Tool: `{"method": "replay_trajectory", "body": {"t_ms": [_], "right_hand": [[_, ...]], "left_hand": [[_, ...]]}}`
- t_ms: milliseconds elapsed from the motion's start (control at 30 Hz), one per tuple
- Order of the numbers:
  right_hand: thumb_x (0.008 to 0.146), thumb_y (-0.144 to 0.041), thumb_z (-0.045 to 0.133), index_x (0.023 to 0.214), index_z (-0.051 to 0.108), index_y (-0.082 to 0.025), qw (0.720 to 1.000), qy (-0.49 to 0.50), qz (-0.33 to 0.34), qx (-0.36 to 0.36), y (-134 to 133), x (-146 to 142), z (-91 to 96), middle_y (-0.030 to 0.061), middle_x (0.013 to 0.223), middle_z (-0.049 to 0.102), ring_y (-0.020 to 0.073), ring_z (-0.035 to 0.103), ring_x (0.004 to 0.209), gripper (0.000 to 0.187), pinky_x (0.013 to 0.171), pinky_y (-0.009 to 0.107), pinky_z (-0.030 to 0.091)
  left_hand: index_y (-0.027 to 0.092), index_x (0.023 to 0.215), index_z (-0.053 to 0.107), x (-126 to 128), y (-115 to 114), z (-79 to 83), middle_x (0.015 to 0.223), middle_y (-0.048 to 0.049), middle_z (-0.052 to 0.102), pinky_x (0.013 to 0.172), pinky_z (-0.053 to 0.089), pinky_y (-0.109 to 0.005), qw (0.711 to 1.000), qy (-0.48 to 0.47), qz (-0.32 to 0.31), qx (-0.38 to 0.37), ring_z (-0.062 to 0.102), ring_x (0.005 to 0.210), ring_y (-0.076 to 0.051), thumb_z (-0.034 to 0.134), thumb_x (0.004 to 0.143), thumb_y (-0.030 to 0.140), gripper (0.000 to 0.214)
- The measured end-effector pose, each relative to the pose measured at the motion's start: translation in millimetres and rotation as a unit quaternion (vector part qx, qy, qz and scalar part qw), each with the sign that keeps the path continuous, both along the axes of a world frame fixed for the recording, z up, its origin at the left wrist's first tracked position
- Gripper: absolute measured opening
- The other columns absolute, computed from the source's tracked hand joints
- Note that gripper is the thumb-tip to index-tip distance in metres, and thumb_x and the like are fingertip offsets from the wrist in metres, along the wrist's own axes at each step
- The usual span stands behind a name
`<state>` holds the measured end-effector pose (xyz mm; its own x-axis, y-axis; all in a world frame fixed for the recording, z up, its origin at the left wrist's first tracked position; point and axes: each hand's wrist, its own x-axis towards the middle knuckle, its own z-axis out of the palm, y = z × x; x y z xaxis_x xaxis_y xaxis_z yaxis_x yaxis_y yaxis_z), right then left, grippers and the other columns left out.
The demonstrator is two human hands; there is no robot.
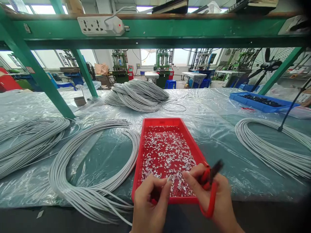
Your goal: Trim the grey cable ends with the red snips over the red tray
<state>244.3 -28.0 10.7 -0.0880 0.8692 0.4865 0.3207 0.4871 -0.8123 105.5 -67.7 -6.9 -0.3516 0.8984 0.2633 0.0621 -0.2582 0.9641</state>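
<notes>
Red plastic tray (155,124) sits dead centre on the near edge of the desk (218,106), full of little silvery wire scraps (166,152). Only the head view here, so that's all I've got.

Left hand (149,202) is right at the near rim of the tray, thumb and fingers pinched together on the tip of a thin grey wire (169,178). Right hand (213,197) is wrapped around a red-handled cutter (210,187), grip closed on the handles, blade end blurred so I can't tell if it's biting anything.

Looped grey cable bundles (92,168) lie on the plastic sheeting to the left, another coil (269,149) to the right, a pile (137,94) further back. Blue tray (259,102) at far right.

My take on doing this well: keep the wire end over the tray so offcuts drop in, hold close to the tip so it doesn't flex, and square the cutter before squeezing.
</notes>
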Motion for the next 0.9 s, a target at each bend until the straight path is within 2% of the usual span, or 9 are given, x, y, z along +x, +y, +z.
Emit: {"method": "replay_trajectory", "body": {"t_ms": [67, 100, 233, 333, 500, 667, 767, 833, 900], "right_hand": [[0.084, -0.031, 0.060, 0.061, 0.054, -0.019, 0.996, -0.054, 0.025, -0.068, 15, 8, 6.4, -0.0009, 0.051, 0.053, 0.0143, 0.050, 0.045, 0.027, 0.041, 0.022, 0.035], [0.080, -0.029, 0.062, 0.056, 0.052, -0.019, 0.991, -0.082, 0.037, -0.095, 22, 13, 9.0, -0.0003, 0.050, 0.053, 0.0149, 0.049, 0.045, 0.027, 0.042, 0.023, 0.033], [0.071, -0.024, 0.066, 0.048, 0.046, -0.020, 0.976, -0.139, 0.053, -0.160, 45, 22, 14.3, 0.0000, 0.048, 0.048, 0.0157, 0.045, 0.049, 0.030, 0.048, 0.025, 0.028], [0.072, -0.036, 0.069, 0.050, 0.042, -0.020, 0.968, -0.117, 0.089, -0.204, 44, 19, 16.6, -0.0025, 0.049, 0.041, 0.0133, 0.039, 0.048, 0.038, 0.047, 0.025, 0.027], [0.072, -0.060, 0.065, 0.078, 0.055, -0.018, 0.931, -0.003, 0.214, -0.294, 22, 8, 21.7, -0.0038, 0.054, 0.047, 0.0111, 0.040, 0.045, 0.044, 0.044, 0.023, 0.032], [0.070, -0.061, 0.066, 0.060, 0.046, -0.019, 0.888, 0.098, 0.291, -0.341, 11, -6, 14.9, -0.0078, 0.039, 0.037, 0.0073, 0.028, 0.038, 0.048, 0.043, 0.023, 0.025], [0.071, -0.068, 0.057, 0.061, 0.043, -0.020, 0.867, 0.121, 0.316, -0.366, 11, -8, 11.5, -0.0099, 0.037, 0.029, 0.0073, 0.025, 0.037, 0.051, 0.043, 0.023, 0.024], [0.073, -0.066, 0.058, 0.068, 0.048, -0.019, 0.871, 0.099, 0.310, -0.367, 11, -3, 12.1, -0.0083, 0.042, 0.035, 0.0087, 0.029, 0.041, 0.048, 0.043, 0.023, 0.025], [0.075, -0.047, 0.067, 0.076, 0.052, -0.018, 0.904, 0.037, 0.260, -0.336, 8, 8, 12.1, -0.0054, 0.052, 0.044, 0.0105, 0.035, 0.048, 0.033, 0.046, 0.023, 0.027]], "left_hand": [[0.014, 0.067, 0.059, -4, -2, 10.6, 0.044, 0.0068, 0.045, 0.035, 0.026, -0.013, 0.980, -0.130, -0.077, -0.129, 0.038, 0.035, -0.003, 0.074, 0.071, 0.049, 0.038], [0.013, 0.067, 0.058, -6, -2, 14.7, 0.041, 0.0080, 0.043, 0.032, 0.024, -0.011, 0.964, -0.175, -0.112, -0.165, 0.036, 0.031, -0.002, 0.076, 0.066, 0.054, 0.045], [0.012, 0.077, 0.063, -12, -4, 19.3, 0.052, 0.0048, 0.055, 0.029, 0.023, -0.009, 0.930, -0.256, -0.189, -0.186, 0.041, 0.029, 0.000, 0.081, 0.060, 0.053, 0.048], [0.012, 0.079, 0.067, -13, -2, 17.2, 0.057, 0.0041, 0.055, 0.034, 0.018, -0.008, 0.935, -0.254, -0.189, -0.158, 0.038, 0.031, 0.004, 0.079, 0.065, 0.052, 0.044], [0.012, 0.070, 0.068, -9, -2, 16.8, 0.049, 0.0062, 0.044, 0.039, 0.017, -0.013, 0.945, -0.220, -0.187, -0.155, 0.032, 0.035, 0.003, 0.077, 0.066, 0.055, 0.045], [0.015, 0.067, 0.070, -7, -7, 11.2, 0.062, 0.0018, 0.049, 0.041, 0.020, -0.017, 0.966, -0.139, -0.194, -0.104, 0.035, 0.044, -0.002, 0.076, 0.071, 0.046, 0.032], [0.014, 0.065, 0.068, -7, -9, 9.3, 0.063, 0.0012, 0.051, 0.043, 0.024, -0.017, 0.969, -0.124, -0.194, -0.083, 0.038, 0.048, -0.004, 0.076, 0.072, 0.040, 0.028], [0.014, 0.064, 0.065, -6, -9, 10.9, 0.060, 0.0025, 0.050, 0.043, 0.025, -0.016, 0.973, -0.131, -0.170, -0.085, 0.039, 0.047, -0.003, 0.077, 0.071, 0.038, 0.027], [0.013, 0.062, 0.063, -4, -10, 14.2, 0.059, 0.0042, 0.048, 0.040, 0.025, -0.014, 0.976, -0.149, -0.126, -0.094, 0.038, 0.042, -0.001, 0.080, 0.067, 0.038, 0.030]]}}
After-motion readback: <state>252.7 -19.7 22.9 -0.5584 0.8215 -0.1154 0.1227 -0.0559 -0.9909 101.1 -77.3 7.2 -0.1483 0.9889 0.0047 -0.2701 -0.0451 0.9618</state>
